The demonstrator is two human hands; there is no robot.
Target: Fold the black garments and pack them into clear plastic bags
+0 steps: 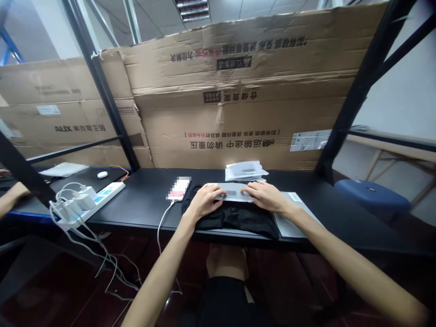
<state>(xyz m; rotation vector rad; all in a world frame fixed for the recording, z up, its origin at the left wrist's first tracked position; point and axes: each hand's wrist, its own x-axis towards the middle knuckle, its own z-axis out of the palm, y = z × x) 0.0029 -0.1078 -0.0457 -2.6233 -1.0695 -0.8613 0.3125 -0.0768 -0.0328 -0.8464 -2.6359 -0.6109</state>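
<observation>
My left hand (203,202) and my right hand (267,197) lie on the two ends of a pale grey printed strip (231,192), probably a paper or plastic sleeve. It rests on a folded black garment (235,218) at the table's front edge. Under my right hand's side, a flat grey packet (289,215) lies beneath the garment's edge. A small stack of white printed packets (245,171) stands just beyond the strip. To my left hand's side lies a phone (179,189), its screen blurred, with a white cable attached.
The black table (146,195) carries a white power strip (90,204) with chargers and tangled cables, a white mouse (102,175) and a white sheet (63,169). A co-worker's forearm (13,195) enters at far left. Cardboard sheets and black shelf posts stand behind; a blue stool (371,195) sits right.
</observation>
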